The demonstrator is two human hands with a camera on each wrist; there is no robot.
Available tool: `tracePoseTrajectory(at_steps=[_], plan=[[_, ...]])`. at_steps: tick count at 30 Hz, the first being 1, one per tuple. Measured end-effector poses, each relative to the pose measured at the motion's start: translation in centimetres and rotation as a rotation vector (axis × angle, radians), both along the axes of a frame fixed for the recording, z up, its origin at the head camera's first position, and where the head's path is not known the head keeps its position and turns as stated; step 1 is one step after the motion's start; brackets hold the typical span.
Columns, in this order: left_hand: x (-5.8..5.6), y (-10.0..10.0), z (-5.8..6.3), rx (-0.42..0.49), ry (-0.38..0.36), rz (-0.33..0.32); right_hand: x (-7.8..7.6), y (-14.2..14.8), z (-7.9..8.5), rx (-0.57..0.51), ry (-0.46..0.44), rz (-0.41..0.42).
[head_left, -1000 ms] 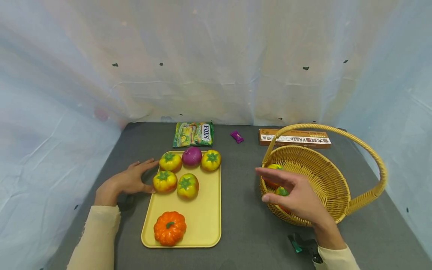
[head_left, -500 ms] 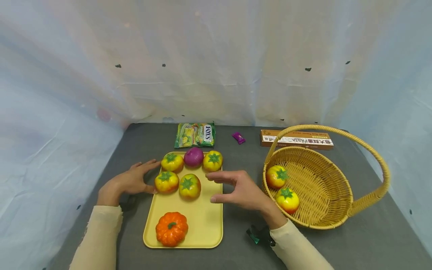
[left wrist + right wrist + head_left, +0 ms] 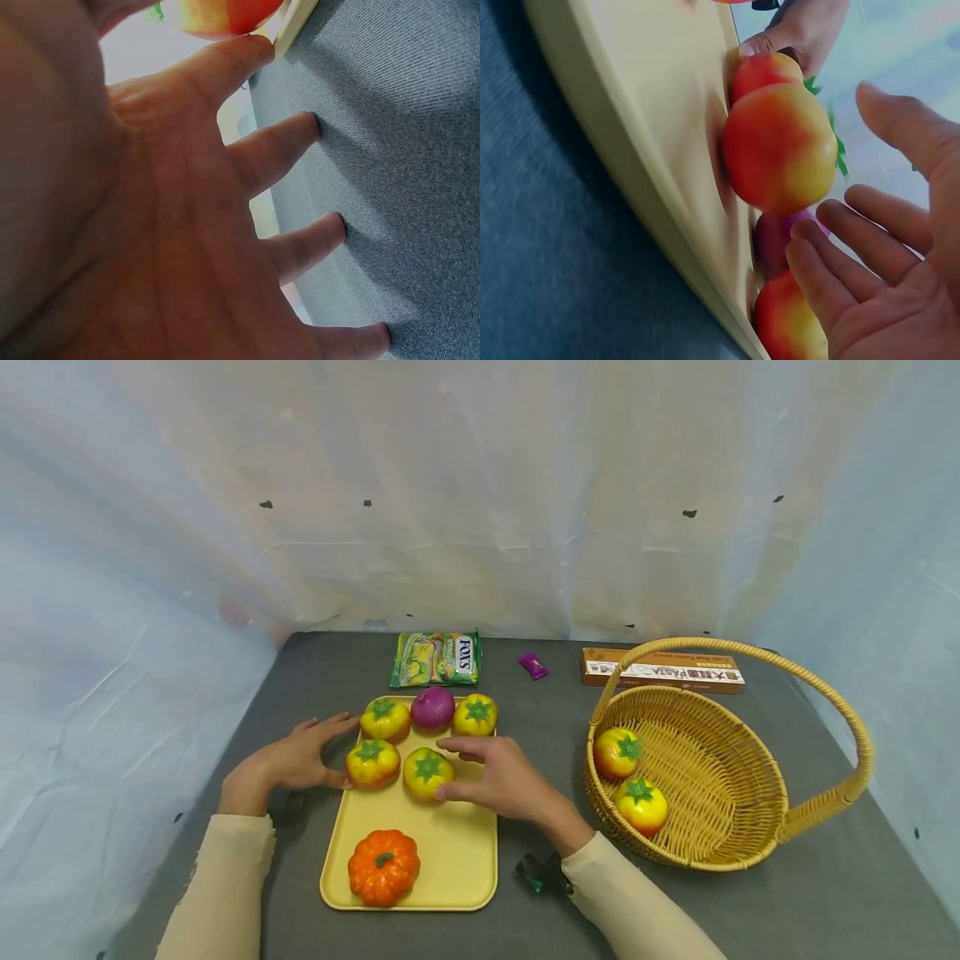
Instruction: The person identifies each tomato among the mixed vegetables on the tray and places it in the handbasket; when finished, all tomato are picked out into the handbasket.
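On a yellow tray (image 3: 453, 864) lie several yellow-red tomatoes, a purple onion (image 3: 432, 707) and an orange pumpkin (image 3: 383, 868). My right hand (image 3: 501, 779) reaches over the tray's right side, thumb and fingers spread close around the middle tomato (image 3: 426, 774). In the right wrist view, a gap shows between this hand's palm and the tomato (image 3: 776, 150). My left hand (image 3: 291, 762) rests beside the tray's left edge, near the left tomato (image 3: 372, 763). The left wrist view has its fingers (image 3: 274, 154) spread, with fingertips down on the grey cloth.
A wicker basket (image 3: 757, 768) with a tall handle stands at the right, holding two tomatoes (image 3: 641, 806). Along the back lie a green candy bag (image 3: 435, 660), a small purple wrapped sweet (image 3: 533, 666) and a pasta box (image 3: 663, 671). Pale curtains surround the table.
My right hand has moved left from over the basket to the middle tomato on the tray, uncovering the two tomatoes in the basket. My left hand has stayed by the tray.
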State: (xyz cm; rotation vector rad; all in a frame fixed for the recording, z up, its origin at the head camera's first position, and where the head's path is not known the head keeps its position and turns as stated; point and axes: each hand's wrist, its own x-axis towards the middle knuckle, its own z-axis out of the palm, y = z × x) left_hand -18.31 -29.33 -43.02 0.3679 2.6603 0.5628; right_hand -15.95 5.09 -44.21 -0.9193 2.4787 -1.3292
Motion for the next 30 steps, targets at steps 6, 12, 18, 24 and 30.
tracePoseTrajectory(at_steps=[6, 12, 18, 24, 30], plan=[[0.0, 0.0, -0.1, -0.001, -0.004, 0.0, -0.4, -0.9, -0.4, 0.049, 0.018, 0.047], [0.1, 0.1, 0.0, -0.001, -0.005, -0.002, -0.6, -1.7, -0.7, 0.045, 0.025, 0.056], [0.1, 0.2, 0.0, 0.0, -0.01, -0.006, 0.3, -0.8, -0.2, 0.021, 0.038, 0.049], [0.1, 0.1, 0.0, -0.002, -0.009, -0.001, 2.7, 2.8, 3.1, -0.044, 0.02, 0.088], [0.0, 0.0, 0.1, -0.002, -0.013, 0.004, 5.1, 8.1, 5.3, -0.129, -0.037, 0.071]])
